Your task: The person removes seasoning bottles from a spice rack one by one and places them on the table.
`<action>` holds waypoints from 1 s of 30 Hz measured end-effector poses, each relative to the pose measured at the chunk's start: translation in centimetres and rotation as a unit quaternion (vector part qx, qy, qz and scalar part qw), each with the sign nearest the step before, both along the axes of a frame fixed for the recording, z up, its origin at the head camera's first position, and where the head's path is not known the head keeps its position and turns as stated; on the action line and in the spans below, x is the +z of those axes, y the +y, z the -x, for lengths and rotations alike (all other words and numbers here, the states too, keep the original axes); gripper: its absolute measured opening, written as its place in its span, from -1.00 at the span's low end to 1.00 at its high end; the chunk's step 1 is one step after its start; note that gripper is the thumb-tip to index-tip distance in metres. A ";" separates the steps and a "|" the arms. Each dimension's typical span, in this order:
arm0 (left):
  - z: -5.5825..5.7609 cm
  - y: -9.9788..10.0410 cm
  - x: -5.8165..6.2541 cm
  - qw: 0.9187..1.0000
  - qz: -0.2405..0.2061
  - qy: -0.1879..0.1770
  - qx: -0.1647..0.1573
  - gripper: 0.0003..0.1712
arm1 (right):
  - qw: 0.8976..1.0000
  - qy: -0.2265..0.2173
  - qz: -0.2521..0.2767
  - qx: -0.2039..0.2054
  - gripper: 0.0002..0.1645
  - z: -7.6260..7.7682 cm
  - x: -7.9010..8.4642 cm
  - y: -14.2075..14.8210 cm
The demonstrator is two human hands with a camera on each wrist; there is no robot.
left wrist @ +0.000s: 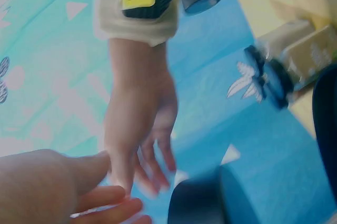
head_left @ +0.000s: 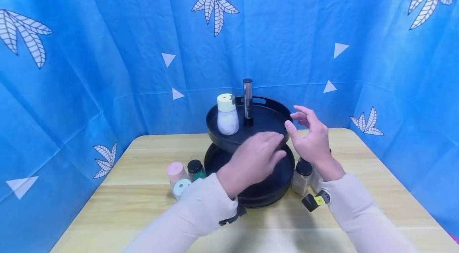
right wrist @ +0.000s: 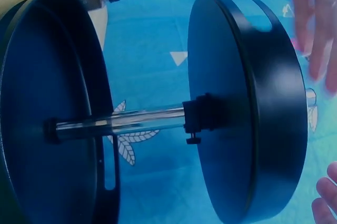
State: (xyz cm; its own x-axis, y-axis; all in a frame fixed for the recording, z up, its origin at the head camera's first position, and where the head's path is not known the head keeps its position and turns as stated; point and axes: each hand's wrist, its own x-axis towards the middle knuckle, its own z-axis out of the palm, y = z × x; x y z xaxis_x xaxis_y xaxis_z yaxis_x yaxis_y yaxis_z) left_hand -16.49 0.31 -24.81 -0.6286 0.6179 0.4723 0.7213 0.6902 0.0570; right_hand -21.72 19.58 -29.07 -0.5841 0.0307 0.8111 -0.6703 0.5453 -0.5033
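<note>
A two-tier black round tray stand (head_left: 265, 197) with a metal centre pole stands on the table. On its upper tier (head_left: 272, 115) is a clear bottle with whitish contents (head_left: 228, 121) and a pale yellow cap. My left hand (head_left: 251, 161), blurred, is in front of the upper tier in the head view, with nothing visible in it. My right hand (head_left: 311, 137) is raised at that tier's right side, fingers loosely bent around nothing. The left wrist view shows the left hand (left wrist: 42, 187) near the right hand (left wrist: 139, 108). Between the tiers, the pole (right wrist: 147, 120) shows in the right wrist view.
Left of the stand are a pink-capped jar (head_left: 175, 171), a black-capped jar with green (head_left: 195, 169) and a white-capped jar (head_left: 181, 186). Black-capped jars (head_left: 301, 177) stand at the right, partly behind my right wrist. A blue curtain (head_left: 279, 46) surrounds the table (head_left: 118, 205).
</note>
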 end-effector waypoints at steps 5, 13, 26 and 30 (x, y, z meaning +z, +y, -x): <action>2.2 -5.4 0.6 0.982 -0.172 0.079 0.025 -0.87 | 1.000 0.014 0.023 0.000 -0.48 -0.2 0.0 0.7; 7.4 -12.8 -0.3 0.983 -0.136 -0.055 0.114 -0.67 | 0.999 0.004 0.034 -0.002 -0.53 -0.5 -0.3 1.4; 4.9 -10.1 -1.5 0.975 -0.109 -0.097 0.169 -0.31 | 1.000 -0.005 0.016 0.022 -0.55 -0.3 0.2 -0.1; 3.9 -8.8 -1.4 0.978 -0.122 -0.068 0.156 -0.28 | 0.999 -0.012 -0.007 0.035 -0.51 -0.3 0.8 -1.5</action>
State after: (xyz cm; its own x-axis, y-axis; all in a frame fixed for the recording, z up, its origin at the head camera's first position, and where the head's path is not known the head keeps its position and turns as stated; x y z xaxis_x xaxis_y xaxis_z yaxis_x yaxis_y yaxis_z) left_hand -20.42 -8.51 -26.18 -0.8364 0.2653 0.4796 0.4513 0.8299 0.3280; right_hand -21.42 18.09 -28.28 -0.6029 -0.0232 0.7975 -0.6958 0.5043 -0.5114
